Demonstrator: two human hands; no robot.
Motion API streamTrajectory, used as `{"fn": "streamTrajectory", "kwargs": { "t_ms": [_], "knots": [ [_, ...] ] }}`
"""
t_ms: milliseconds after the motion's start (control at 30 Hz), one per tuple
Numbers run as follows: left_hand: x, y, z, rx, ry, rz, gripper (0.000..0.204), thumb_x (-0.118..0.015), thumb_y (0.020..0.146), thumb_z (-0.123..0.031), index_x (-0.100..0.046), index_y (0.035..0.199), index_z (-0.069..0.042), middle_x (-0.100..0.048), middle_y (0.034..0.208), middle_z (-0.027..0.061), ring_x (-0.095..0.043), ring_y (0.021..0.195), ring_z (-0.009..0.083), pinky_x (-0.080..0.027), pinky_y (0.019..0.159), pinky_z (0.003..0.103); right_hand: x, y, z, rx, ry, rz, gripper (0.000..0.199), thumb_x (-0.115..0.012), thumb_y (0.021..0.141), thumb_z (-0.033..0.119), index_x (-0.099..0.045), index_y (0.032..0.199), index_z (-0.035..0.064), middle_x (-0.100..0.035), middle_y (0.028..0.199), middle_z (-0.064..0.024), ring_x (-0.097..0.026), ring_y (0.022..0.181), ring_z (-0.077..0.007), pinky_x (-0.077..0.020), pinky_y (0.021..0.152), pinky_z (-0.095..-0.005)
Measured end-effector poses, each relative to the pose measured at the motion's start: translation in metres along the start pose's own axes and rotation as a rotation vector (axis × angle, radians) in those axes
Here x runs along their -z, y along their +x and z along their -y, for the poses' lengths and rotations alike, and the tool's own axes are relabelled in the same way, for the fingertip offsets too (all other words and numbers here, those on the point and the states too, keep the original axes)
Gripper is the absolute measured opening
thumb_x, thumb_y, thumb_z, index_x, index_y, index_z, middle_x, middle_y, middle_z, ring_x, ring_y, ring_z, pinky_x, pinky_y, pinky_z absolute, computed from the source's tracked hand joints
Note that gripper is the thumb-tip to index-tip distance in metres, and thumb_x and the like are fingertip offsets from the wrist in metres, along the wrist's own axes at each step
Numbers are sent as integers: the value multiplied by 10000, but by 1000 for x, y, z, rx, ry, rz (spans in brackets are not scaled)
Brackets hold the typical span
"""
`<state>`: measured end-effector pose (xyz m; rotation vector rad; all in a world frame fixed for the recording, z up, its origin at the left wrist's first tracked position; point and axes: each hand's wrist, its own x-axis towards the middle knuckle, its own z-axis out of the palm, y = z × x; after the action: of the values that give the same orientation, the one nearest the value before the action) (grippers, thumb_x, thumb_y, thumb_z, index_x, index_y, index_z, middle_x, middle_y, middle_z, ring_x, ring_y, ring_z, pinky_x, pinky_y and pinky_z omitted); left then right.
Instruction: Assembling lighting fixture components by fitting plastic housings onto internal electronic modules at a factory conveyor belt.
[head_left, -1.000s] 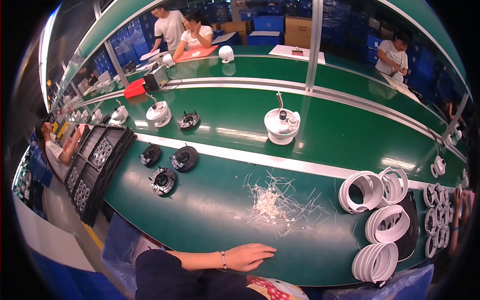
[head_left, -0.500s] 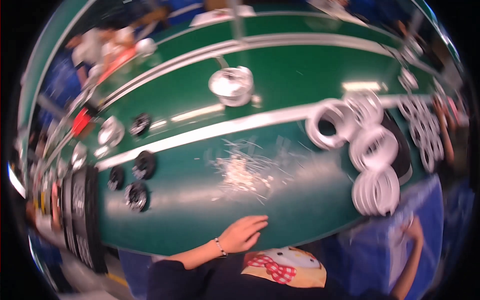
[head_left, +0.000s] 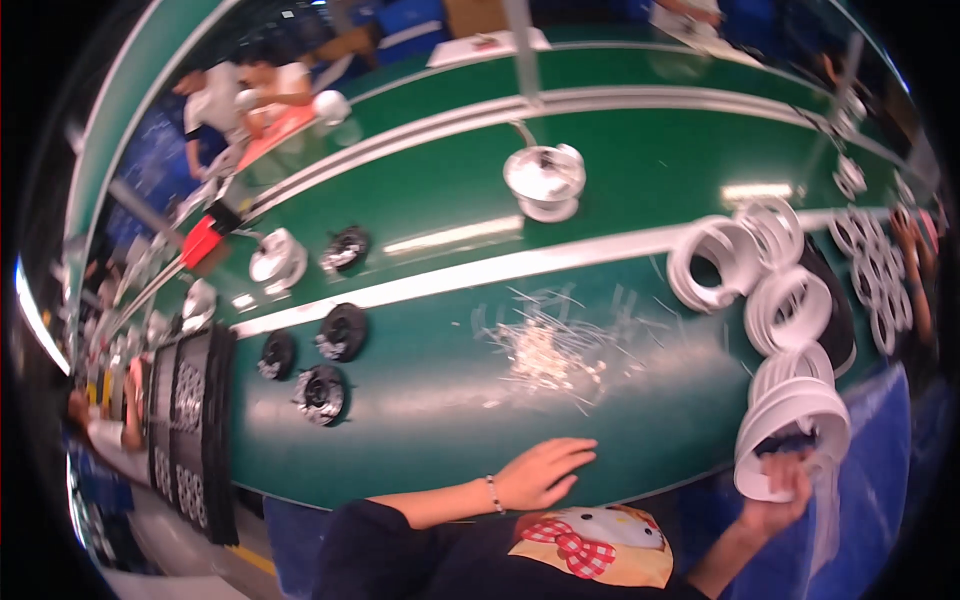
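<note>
My left hand [head_left: 543,475] hovers over or rests by the near edge of the green table [head_left: 430,440], its fingers stretched out and nothing in them. At the right, my right hand [head_left: 785,490] grips a white round lamp housing [head_left: 797,398], fingers inside its open mouth. A strip of clear plastic hangs beside that hand. Just behind stand stacks of white rings [head_left: 788,310], and more white rings [head_left: 712,265] beyond them. In the middle of the table lies a loose pile of small pale pieces and thin white strips [head_left: 545,355].
Three black round parts [head_left: 342,332] sit at the table's left, beside stacked black trays [head_left: 190,430]. A silvery lamp [head_left: 545,180] stands on the far green belt. A blue plastic-lined container [head_left: 880,440] is at right. Other people [head_left: 215,105] work far left.
My right hand has come up from the blue container and now holds a white housing in front of the ring stacks. The whole view has shifted; my left hand keeps its pose.
</note>
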<state>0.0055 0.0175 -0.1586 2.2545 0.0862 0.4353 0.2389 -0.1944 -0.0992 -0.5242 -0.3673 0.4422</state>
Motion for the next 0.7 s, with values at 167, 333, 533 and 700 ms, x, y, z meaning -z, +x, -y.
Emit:
{"fn": "streamTrajectory", "kwargs": {
  "t_ms": [167,333,533,700],
  "knots": [
    [2,-14,3,13,-1,-18,382,-524,749,-52,-449,1119,3,-427,1205,130,-454,1051,287,-385,887,357,40,57,-88,-429,600,-167,191,-458,761,33,-516,934,-26,-333,537,13,-326,482,-90,-319,516,-201],
    [4,-12,2,14,2,-40,381,-518,756,-62,-446,1125,-1,-427,1203,130,-453,1050,286,-380,894,359,41,86,-109,-406,182,-324,189,-512,819,165,-523,923,8,-495,623,-9,-477,588,-116,-421,605,-212],
    [-1,-9,8,9,-19,-26,396,-507,757,-64,-427,1140,-2,-405,1221,137,-442,1059,287,-369,904,366,42,78,-116,-157,-182,-442,481,-428,887,306,-320,1248,9,-411,1229,-116,-421,1116,-232,-341,950,-383],
    [-1,-17,4,27,5,-1,410,-506,754,-68,-419,1150,-5,-378,1246,136,-430,1071,292,-361,913,370,23,75,-130,57,-613,-504,486,-390,907,270,-248,1283,-2,-287,1310,-128,-326,1190,-224,-279,977,-343]
  ]
}}
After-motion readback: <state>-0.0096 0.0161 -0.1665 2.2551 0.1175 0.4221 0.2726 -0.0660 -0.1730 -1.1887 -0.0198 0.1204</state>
